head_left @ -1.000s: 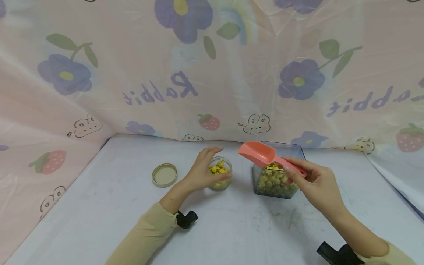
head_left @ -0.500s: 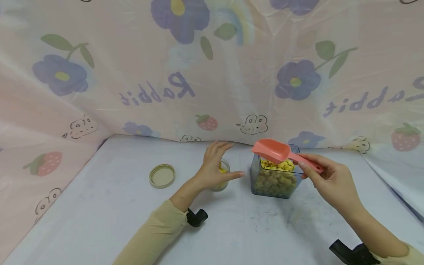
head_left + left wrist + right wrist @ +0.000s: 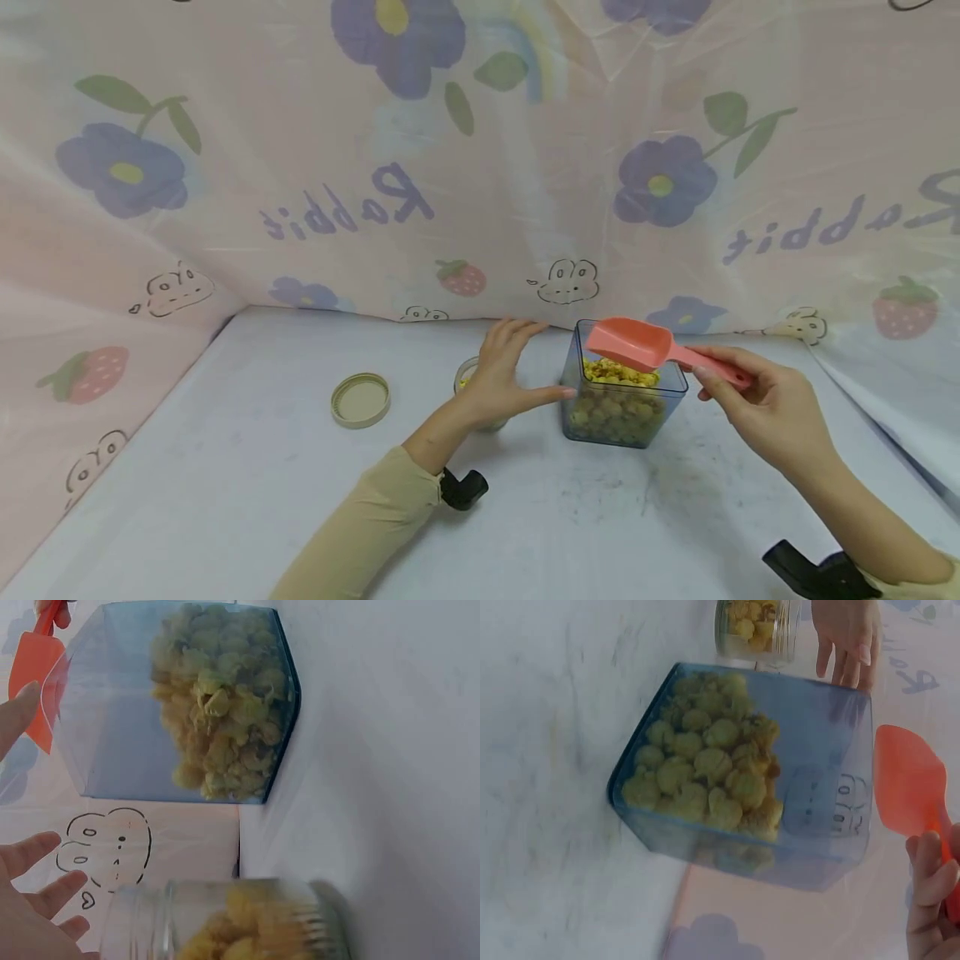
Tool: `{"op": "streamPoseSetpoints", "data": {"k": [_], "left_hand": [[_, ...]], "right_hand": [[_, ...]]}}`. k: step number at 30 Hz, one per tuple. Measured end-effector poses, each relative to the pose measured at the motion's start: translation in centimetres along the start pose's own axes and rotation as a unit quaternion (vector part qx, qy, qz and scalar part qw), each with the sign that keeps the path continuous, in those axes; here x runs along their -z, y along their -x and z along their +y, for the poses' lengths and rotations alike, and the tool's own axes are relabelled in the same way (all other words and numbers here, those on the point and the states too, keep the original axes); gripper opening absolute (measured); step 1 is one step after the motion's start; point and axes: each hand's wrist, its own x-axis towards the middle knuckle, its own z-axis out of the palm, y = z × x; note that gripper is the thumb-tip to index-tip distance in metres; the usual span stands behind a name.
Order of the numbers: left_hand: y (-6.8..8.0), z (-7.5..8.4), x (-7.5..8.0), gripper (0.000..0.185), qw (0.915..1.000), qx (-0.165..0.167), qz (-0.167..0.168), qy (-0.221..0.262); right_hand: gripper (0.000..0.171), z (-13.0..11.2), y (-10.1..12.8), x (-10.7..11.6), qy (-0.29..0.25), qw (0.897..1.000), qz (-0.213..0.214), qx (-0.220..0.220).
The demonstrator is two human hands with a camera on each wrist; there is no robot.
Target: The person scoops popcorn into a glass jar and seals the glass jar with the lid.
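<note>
Scoop (image 3: 632,342) level, bowl leftward over container (image 3: 619,408)

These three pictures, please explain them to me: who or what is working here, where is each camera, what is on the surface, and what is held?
No machine works here: a person uses two bare hands. The wide picture comes from a camera on the person's head, looking down. The other two come from cameras worn on each wrist, so they look tilted.

On the pale table stand a square clear container of yellowish popcorn-like pieces, a small glass jar with some of the same, and a loose round lid.

The right hand grips the handle of a pink scoop, held over the container. The left hand holds nothing; its fingers are spread, in front of the jar, with the thumb at the container's side.
</note>
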Motion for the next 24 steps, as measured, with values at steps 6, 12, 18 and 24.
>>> {"op": "streamPoseSetpoints", "data": {"k": [6, 12, 18, 24], "left_hand": [[-0.5, 0.7, -0.6, 0.094, 0.9998, 0.014, -0.01, 0.009], [-1.1, 1.2, -1.1, 0.103, 0.9993, 0.027, -0.014, 0.021], [-1.8, 1.5, -1.5, 0.103, 0.9983, 0.037, -0.029, 0.033], [-2.5, 1.7, -2.2, 0.103, 0.9965, 0.037, -0.047, 0.059]], "right_hand": [[0.027, 0.4, -0.2, 1.0, 0.033, 0.999, 0.017, 0.009], [0.024, 0.8, -0.5, 1.7, 0.05, 0.998, 0.014, 0.036], [0.027, 1.1, -0.8, 2.4, 0.062, 0.995, 0.009, 0.072], [0.032, 1.4, -1.4, 3.4, 0.107, 0.983, -0.001, 0.148]]}}
